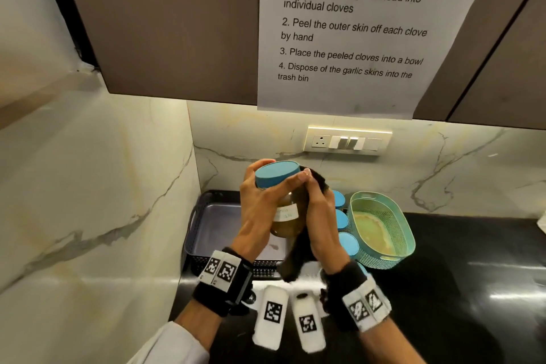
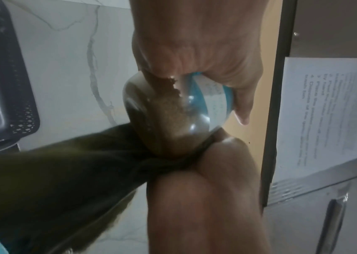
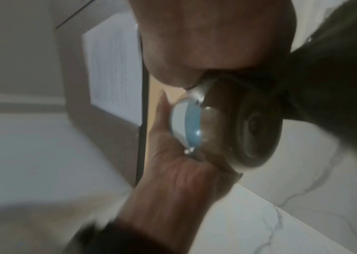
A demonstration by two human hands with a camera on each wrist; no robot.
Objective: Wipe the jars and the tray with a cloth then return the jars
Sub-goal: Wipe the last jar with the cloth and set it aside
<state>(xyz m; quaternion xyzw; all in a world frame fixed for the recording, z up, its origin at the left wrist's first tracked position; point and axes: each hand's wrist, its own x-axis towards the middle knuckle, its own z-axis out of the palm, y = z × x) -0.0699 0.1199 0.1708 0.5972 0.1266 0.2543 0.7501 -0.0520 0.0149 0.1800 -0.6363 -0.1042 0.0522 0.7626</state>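
Note:
My left hand (image 1: 266,195) grips a glass jar (image 1: 287,220) of brownish powder by its blue lid (image 1: 274,176), raised and tilted above the dark grey tray (image 1: 206,227). My right hand (image 1: 320,210) holds a dark cloth (image 1: 297,257) and presses it round the jar's right side and bottom. In the left wrist view the jar (image 2: 173,111) sits between my left hand (image 2: 195,51) and the cloth (image 2: 64,171). The right wrist view, blurred, shows the jar's base (image 3: 253,127) with the cloth (image 3: 336,77) beside it. Other blue-lidded jars (image 1: 342,219) stand right of the tray, partly hidden by my right hand.
A teal plastic basket (image 1: 381,257) stands on the black counter (image 1: 472,260) right of the jars. Marble walls close the corner at the left and back, with a switch plate (image 1: 347,141) behind. Cabinets with a taped paper sheet (image 1: 351,32) hang overhead.

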